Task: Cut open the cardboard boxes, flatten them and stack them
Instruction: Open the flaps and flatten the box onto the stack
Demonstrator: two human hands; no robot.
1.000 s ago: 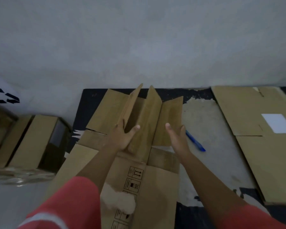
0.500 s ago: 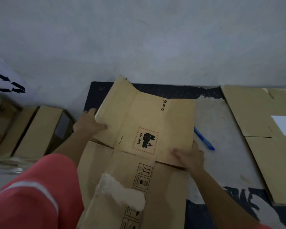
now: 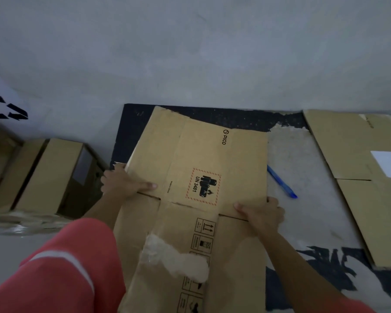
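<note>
The flattened box lies face up in front of me on the dark mat, its UN 3481 mark showing and a torn white patch on the part nearest me. My left hand grips its left edge, thumb laid along the top and fingers curled under. My right hand grips the right edge, thumb on the card and fingers wrapped round the side. A blue pen lies on the mat just beside that edge. Further right lies more flat cardboard with a white label, and off the mat to my left sits a whole box.
</note>
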